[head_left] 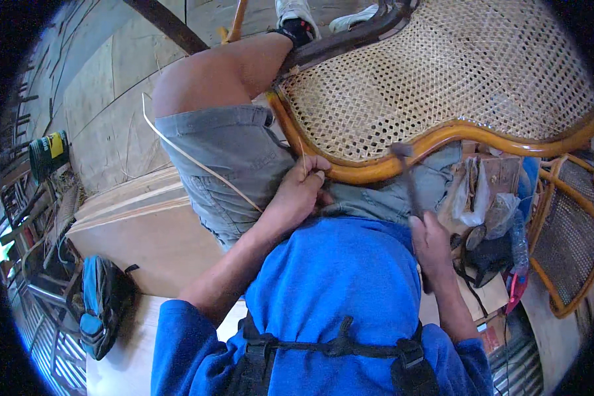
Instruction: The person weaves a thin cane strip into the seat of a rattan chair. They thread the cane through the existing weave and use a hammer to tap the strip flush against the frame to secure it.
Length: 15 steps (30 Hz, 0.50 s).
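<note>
A chair part with a woven cane panel [389, 86] and a curved, glossy orange-brown rattan frame [369, 173] lies across my lap. At the frame's lower left bend, my left hand [300, 189] is closed, thumb and fingers pinching a thin pale cane strip [303, 149] against the edge. A longer pale cane strip [201, 166] trails over my left thigh to that wrist. My right hand [431, 245] is wrapped round the handle of a hammer [412, 188], whose head is up over the frame's edge, to the right of my left hand. Motion blurs the hammer slightly.
Stacked plywood sheets [145, 228] stand to the left, with a blue and black backpack [99, 307] nearer. To the right are plastic bags [475, 198], a clear bottle [519, 241] and another rattan piece with woven panels [564, 244]. A dark wooden bar [168, 25] lies far left.
</note>
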Tool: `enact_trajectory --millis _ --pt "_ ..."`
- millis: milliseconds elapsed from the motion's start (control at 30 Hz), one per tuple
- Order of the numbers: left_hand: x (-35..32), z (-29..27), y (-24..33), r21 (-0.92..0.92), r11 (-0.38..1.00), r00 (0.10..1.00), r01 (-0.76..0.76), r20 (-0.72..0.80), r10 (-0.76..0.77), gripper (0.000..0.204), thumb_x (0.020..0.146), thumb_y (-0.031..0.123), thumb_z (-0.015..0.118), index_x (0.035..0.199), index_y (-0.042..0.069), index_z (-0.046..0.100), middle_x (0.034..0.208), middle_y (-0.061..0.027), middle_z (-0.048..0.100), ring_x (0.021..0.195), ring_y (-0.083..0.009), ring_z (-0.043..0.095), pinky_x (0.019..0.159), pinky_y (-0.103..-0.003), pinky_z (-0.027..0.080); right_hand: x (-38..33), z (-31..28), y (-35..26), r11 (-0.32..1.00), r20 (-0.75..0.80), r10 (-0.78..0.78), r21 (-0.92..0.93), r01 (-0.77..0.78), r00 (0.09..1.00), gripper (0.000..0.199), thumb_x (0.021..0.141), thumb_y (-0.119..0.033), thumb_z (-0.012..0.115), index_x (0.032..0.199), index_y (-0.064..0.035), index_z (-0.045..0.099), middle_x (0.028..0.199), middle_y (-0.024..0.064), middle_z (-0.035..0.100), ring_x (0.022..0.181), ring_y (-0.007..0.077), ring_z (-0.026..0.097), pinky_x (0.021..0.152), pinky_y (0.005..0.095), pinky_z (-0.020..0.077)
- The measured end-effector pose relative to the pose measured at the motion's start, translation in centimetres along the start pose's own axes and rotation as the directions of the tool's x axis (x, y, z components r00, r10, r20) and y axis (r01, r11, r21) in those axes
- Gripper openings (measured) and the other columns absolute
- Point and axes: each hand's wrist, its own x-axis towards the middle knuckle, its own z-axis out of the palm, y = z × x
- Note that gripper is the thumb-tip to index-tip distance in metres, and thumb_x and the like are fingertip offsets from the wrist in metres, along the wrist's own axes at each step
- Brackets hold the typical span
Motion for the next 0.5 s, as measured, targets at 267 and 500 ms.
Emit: enact_trajectory --millis 267,500 --pt "0.0 -0.1 0.2 0.008 0.999 0.998 0.050 0.026 -0.051 0.020 0.091 0.014 0.039 0.109 0.010 0.045 0.075 -0.0026 0.053 0.054 -0.0079 0.048 0.043 -0.021 0.034 0.2 0.0 0.4 1.000 0.005 0.013 0.004 -0.013 1.000 0.029 0.088 -0.027 0.049 0.083 0.0016 0.047 0.072 0.0260 0.054 0.072 0.0440 0.055 0.060 0.0447 0.0417" --pt "-0.2 -0.2 0.5 0.024 0.999 0.999 0.039 0.024 -0.040 0.020 0.091 0.014 0.039 0.109 0.010 0.044 0.081 -0.0023 0.051 0.057 -0.0087 0.051 0.045 -0.021 0.037 -0.3 -0.2 0.3 0.992 -0.022 -0.045 0.117 0.047 0.999 0.031 0.088 -0.029 0.049 0.081 0.0011 0.046 0.071 0.0267 0.055 0.072 0.0448 0.055 0.060 0.0462 0.0410"
